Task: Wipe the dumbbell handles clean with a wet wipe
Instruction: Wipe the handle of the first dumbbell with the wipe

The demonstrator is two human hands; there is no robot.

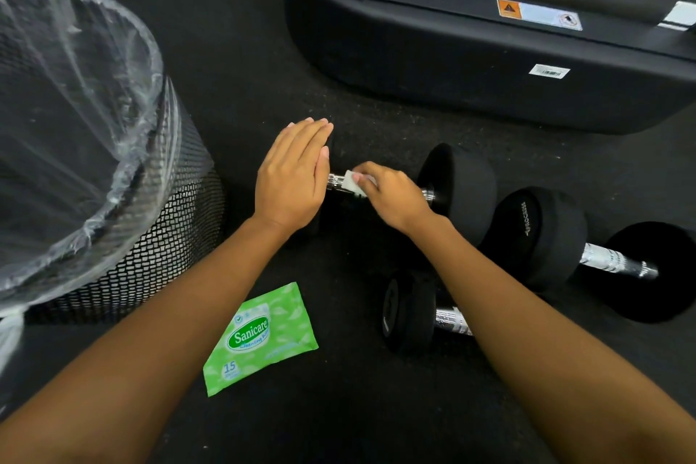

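A black dumbbell (457, 186) lies on the dark floor with a chrome handle (335, 181). My right hand (391, 196) grips a folded white wet wipe (352, 183) around that handle. My left hand (292, 175) rests flat with straight fingers on the dumbbell's left head, which it mostly hides. Two more dumbbells lie close by: one (542, 237) at the right with a bare chrome handle, another (410, 313) in front, partly under my right forearm.
A green Sanicare wipe pack (260, 339) lies on the floor between my arms. A black mesh bin (124, 237) with a clear liner stands at the left. A large black machine base (470, 60) fills the back right.
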